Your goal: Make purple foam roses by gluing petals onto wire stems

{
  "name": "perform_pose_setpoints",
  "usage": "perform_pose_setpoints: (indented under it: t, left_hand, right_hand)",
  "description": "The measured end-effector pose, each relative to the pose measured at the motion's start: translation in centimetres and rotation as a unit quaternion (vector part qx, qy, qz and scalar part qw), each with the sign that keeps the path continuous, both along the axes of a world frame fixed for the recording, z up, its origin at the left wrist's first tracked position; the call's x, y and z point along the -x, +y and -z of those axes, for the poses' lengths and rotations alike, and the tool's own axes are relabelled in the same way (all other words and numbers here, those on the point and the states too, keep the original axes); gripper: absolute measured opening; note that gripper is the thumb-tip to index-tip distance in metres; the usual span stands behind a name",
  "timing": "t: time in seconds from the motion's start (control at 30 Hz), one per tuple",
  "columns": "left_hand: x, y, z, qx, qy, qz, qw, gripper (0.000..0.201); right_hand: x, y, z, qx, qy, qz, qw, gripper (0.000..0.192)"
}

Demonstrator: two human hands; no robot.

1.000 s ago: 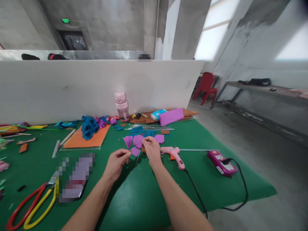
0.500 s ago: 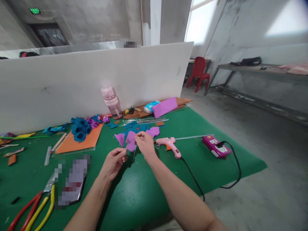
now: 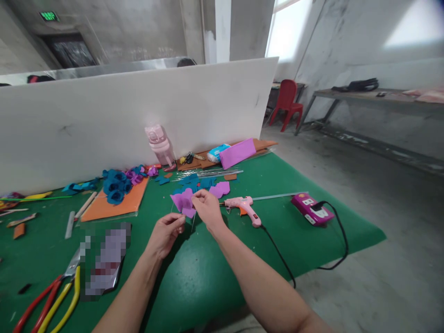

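Note:
Purple crepe-paper petals are between my two hands above the green table. My right hand is closed, its thumb and forefinger pinching the right edge of the petals. My left hand has its fingertips pressed together at the lower left of the petals, seemingly on a thin wire or petal edge too small to make out. A thin wire slants down below the petals. Just beyond my right hand lie more purple petals and blue paper pieces. To its right rests a pink glue gun.
A purple power socket with a black cable sits at the right. Red-and-yellow-handled shears and a phone lie at left. Blue paper flowers rest on an orange packet. A pink bottle stands by the white board.
The left purple petal, apart from the others before, now meets them in one cluster. My hands have shifted only slightly.

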State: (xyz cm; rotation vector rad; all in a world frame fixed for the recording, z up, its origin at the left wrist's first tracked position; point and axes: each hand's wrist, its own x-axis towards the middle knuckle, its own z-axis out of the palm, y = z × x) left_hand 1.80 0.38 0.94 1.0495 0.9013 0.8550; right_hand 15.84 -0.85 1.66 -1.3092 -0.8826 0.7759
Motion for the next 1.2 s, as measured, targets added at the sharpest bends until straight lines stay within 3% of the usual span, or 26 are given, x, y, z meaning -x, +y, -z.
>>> perform_pose_setpoints:
  t: [0.4, 1.2]
  left_hand:
    - [0.0, 0.2, 0.7, -0.048, 0.055, -0.015, 0.997, 0.019]
    - [0.3, 0.3, 1.3, -0.093, 0.07, -0.022, 0.993, 0.017]
  right_hand:
    - [0.2, 0.3, 0.4, -0.001, 0.046, -0.027, 0.999, 0.009]
    - [0.7, -0.1, -0.1, -0.019, 0.119, -0.074, 0.99, 0.01]
